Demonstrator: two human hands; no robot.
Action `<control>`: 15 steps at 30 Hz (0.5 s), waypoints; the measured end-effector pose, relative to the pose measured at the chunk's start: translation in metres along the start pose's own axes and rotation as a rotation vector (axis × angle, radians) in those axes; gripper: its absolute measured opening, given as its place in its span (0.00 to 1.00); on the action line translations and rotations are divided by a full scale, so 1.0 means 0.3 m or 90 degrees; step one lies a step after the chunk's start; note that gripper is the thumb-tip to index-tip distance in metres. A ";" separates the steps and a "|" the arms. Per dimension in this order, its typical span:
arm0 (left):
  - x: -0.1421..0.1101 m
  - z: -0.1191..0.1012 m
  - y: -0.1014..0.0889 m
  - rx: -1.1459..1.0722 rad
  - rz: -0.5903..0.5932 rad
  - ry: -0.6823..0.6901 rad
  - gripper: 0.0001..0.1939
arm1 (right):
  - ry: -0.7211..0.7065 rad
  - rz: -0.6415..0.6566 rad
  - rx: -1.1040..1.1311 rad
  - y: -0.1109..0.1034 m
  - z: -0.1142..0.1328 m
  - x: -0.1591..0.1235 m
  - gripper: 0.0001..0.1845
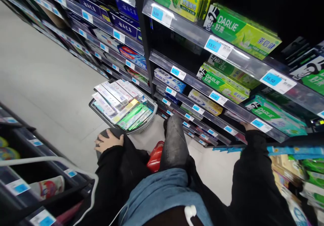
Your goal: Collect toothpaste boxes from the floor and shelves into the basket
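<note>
My left hand [109, 140] rests on my left knee with its fingers spread, holding nothing. My right arm reaches into a lower shelf on the right. Only a bit of my right hand [249, 126] shows behind the clear shelf lip, and its fingers are hidden. Close to it lie a teal Darlie toothpaste box [275, 116] and, higher up, a green Darlie box [224, 84]. On the floor ahead of my knees stands a grey basket [149, 118] filled with white toothpaste boxes [111, 96] and green packs [135, 116].
Shelves of toothpaste with blue price tags [219, 47] rise in front and to the right. Another shelf [19, 185] stands close on the left, with a white cable [95, 189] crossing before it. A red plastic object [155, 158] sits between my legs. Grey aisle floor [50, 77] stretches left.
</note>
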State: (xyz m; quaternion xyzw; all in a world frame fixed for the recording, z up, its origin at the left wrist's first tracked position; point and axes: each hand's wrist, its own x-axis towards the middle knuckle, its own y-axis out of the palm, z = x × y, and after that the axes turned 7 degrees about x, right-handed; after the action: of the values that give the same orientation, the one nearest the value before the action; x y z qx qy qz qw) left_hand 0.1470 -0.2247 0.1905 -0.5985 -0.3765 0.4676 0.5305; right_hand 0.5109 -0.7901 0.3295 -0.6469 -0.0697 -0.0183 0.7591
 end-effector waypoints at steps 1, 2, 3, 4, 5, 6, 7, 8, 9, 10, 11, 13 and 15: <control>-0.002 0.002 -0.003 0.002 0.006 0.002 0.41 | 0.002 0.000 -0.016 0.005 -0.022 -0.021 0.25; -0.003 0.004 -0.006 0.001 0.018 0.007 0.41 | -0.009 -0.003 -0.033 0.009 -0.043 -0.047 0.24; -0.005 0.005 -0.010 -0.001 0.030 0.013 0.41 | -0.031 -0.008 -0.047 0.013 -0.063 -0.079 0.24; -0.006 0.005 -0.015 -0.004 0.042 0.016 0.42 | -0.064 -0.019 -0.051 0.014 -0.077 -0.114 0.24; -0.006 0.004 -0.020 -0.008 0.050 0.017 0.42 | -0.106 -0.033 -0.043 0.013 -0.084 -0.150 0.23; -0.005 0.002 -0.028 -0.012 0.055 0.015 0.43 | -0.147 -0.050 -0.021 0.009 -0.082 -0.187 0.23; -0.004 -0.002 -0.037 -0.016 0.060 0.009 0.43 | -0.185 -0.066 0.011 0.000 -0.070 -0.223 0.22; -0.003 -0.008 -0.051 -0.019 0.072 -0.002 0.43 | -0.220 -0.076 0.053 -0.011 -0.047 -0.255 0.21; -0.003 -0.017 -0.068 -0.022 0.090 -0.012 0.43 | -0.254 -0.077 0.103 -0.024 -0.015 -0.284 0.19; -0.008 -0.028 -0.091 -0.029 0.111 -0.016 0.44 | -0.285 -0.068 0.159 -0.039 0.025 -0.308 0.18; -0.018 -0.042 -0.119 -0.046 0.135 -0.003 0.44 | -0.316 -0.051 0.222 -0.053 0.073 -0.328 0.17; -0.063 -0.081 -0.193 -0.142 0.200 0.093 0.43 | -0.382 0.000 0.369 -0.073 0.184 -0.354 0.17; -0.143 -0.130 -0.286 -0.349 0.326 0.309 0.43 | -0.428 0.060 0.513 -0.073 0.310 -0.367 0.16</control>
State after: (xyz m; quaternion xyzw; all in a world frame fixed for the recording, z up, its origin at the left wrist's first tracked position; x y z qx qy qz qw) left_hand 0.1765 -0.2630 0.2822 -0.8834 -0.1911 0.3126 0.2923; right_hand 0.3917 -0.7090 0.3508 -0.2762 -0.2816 0.2529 0.8835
